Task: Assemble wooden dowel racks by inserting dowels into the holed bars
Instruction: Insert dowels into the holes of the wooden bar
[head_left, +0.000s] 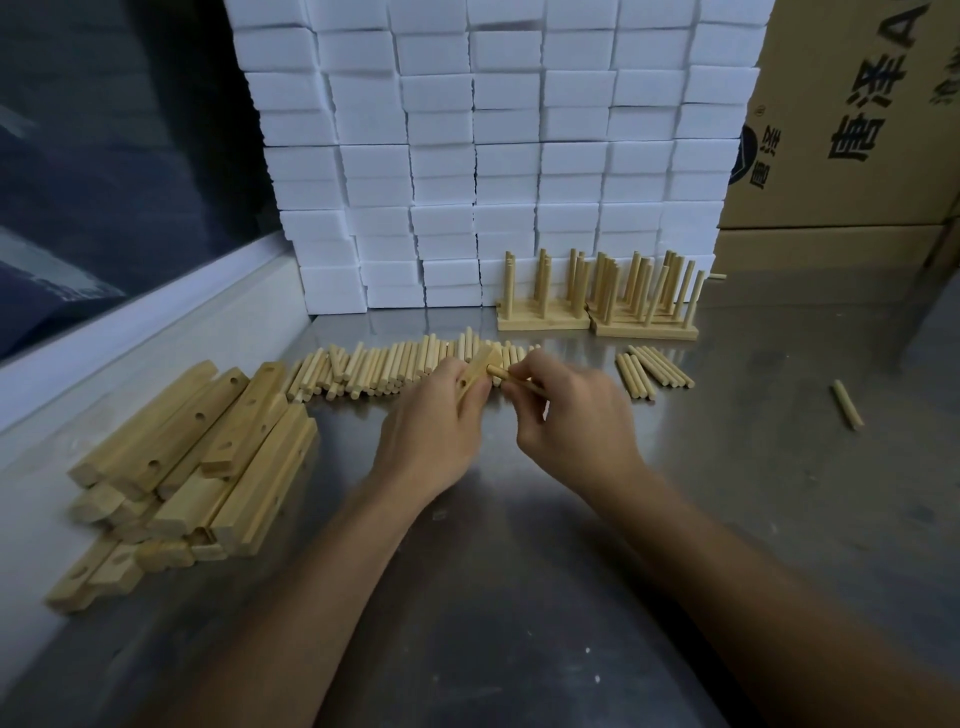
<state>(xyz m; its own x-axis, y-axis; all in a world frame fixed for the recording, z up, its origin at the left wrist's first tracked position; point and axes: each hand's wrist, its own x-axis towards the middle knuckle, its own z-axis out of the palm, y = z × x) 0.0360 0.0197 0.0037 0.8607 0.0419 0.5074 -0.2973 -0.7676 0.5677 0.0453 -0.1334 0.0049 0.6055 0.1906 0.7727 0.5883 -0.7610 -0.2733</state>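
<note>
My left hand (434, 421) grips a short holed wooden bar (477, 371), lifted above the metal table (519, 571). My right hand (566, 415) pinches a dowel (501, 373) whose tip meets the bar's upper hole; more dowels seem to lie in that hand's palm. A long row of loose dowels (384, 366) lies behind my hands. A pile of holed bars (192, 441) sits at the left. Finished racks (597, 299) with upright dowels stand at the back.
A small bunch of dowels (652, 373) lies right of my hands, and a single dowel (848, 404) further right. Stacked white foam blocks (493, 156) form a wall at the back. Cardboard boxes (852, 130) stand at the right. A window ledge (145, 338) runs along the left.
</note>
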